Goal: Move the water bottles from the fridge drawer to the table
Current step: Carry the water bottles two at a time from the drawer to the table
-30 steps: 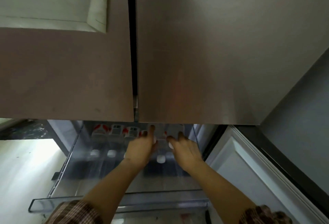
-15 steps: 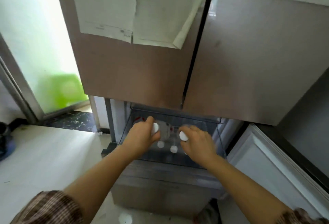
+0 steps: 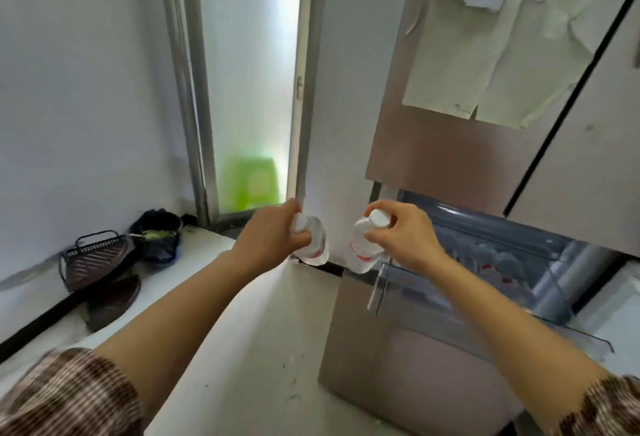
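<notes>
Clear bottle (image 3: 317, 243) half behind left fingers (image 3: 300, 237)

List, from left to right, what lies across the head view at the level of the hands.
Dark wire basket → dark bag → left hand → left-hand water bottle → right-hand water bottle → right hand → open fridge drawer.

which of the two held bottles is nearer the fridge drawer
The right bottle, in the right hand: it hangs at the drawer corner. The left bottle, in the left hand, is farther off, by the door frame.
</notes>
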Available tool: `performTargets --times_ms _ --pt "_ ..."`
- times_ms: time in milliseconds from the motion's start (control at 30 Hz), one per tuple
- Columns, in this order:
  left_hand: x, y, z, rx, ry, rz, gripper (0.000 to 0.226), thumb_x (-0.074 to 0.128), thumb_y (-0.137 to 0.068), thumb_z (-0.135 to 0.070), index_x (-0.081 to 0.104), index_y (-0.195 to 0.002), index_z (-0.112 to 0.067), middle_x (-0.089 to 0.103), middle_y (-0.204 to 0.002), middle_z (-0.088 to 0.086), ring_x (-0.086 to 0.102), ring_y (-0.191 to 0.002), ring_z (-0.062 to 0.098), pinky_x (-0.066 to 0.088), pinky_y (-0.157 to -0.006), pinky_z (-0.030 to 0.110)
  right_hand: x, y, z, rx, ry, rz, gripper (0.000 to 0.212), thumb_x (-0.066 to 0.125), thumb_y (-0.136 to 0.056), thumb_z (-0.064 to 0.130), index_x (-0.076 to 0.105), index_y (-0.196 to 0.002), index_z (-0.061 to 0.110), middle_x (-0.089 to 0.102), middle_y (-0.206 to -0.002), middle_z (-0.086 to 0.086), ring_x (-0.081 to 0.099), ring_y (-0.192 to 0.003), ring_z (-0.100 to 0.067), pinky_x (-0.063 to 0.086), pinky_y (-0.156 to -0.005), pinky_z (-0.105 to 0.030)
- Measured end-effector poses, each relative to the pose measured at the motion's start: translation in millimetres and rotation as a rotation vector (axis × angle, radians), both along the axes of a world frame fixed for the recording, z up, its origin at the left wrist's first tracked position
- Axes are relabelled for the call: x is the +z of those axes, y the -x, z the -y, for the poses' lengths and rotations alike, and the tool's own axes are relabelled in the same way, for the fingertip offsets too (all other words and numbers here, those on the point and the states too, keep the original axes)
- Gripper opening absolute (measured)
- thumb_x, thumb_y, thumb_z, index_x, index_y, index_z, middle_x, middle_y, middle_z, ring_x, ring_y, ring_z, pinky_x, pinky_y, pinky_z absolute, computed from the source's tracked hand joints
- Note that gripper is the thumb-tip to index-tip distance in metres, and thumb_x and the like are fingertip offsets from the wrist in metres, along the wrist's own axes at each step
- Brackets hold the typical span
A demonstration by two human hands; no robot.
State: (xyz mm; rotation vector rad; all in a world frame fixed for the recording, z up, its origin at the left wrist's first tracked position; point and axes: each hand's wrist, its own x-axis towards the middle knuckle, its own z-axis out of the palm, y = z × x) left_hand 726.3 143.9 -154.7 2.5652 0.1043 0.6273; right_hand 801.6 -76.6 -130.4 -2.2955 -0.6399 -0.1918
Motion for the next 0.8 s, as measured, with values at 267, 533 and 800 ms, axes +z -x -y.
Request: performTargets --times_ms 267,533,800 --pt "-29.6 137.2 -141.3 0.245 -0.041 -0.196 0.026 0.065 -0.077 -0.035 0.047 -0.076 -0.016 0.053 -0.072 0.002 0.052 -0.069 0.026 0.032 -0.054 0.032 -35.2 81.6 -177.5 0.350 0.079 -0.138 0.023 0.075 -0.072 0.024 0.066 -0.090 0.034 0.054 -0.076 0.012 0.046 -0.064 -0.001 0.035 -0.056 -0.020" --pt "-45.2 253.9 -292.1 0.560 0.016 -0.254 0.026 0.063 -0.072 -0.038 0.051 -0.078 -0.015 0.059 -0.077 0.003 0.055 -0.071 0.023 0.042 -0.057 0.034 -52.1 160.5 -375.6 0.717 0.224 -0.167 0.022 0.073 -0.071 0.014 0.065 -0.085 0.029 0.064 -0.095 0.000 0.059 -0.088 -0.020 0.051 -0.076 -0.033" --pt "-46.4 354.0 -456.9 0.794 -0.005 -0.370 0.024 0.065 -0.071 -0.041 0.056 -0.077 -0.020 0.059 -0.075 -0.002 0.054 -0.066 0.016 0.037 -0.050 0.029 -60.2 229.2 -583.7 0.998 0.343 -0.102 0.022 0.072 -0.073 0.019 0.065 -0.090 0.030 0.061 -0.090 0.010 0.060 -0.085 -0.017 0.054 -0.075 -0.034"
